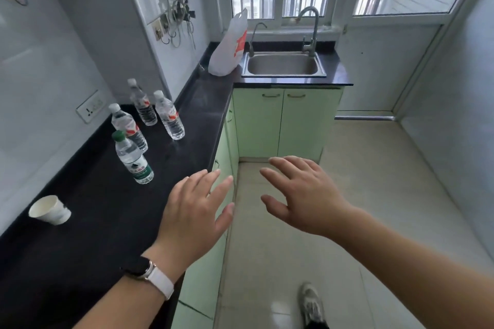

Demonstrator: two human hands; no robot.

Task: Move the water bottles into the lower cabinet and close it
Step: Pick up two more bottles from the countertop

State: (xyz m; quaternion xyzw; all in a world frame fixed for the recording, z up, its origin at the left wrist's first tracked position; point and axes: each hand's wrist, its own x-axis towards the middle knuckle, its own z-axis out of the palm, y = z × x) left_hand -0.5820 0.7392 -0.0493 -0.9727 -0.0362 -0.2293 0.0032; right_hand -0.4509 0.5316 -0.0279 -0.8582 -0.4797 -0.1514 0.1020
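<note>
Standing on counter (101, 195): four water bottles (133, 157); left hand (192, 205), right hand (307, 195) spread, empty.

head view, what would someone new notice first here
Two open, empty hands, the left hand and right hand, spread in the foreground over the floor. Left of them, four water bottles stand upright on the black countertop, with a tipped paper cup nearer the camera.

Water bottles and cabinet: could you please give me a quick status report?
Left hand and right hand open, empty. Four water bottles upright on countertop; lower cabinet doors shut. Paper cup nearby, not blocking.
</note>
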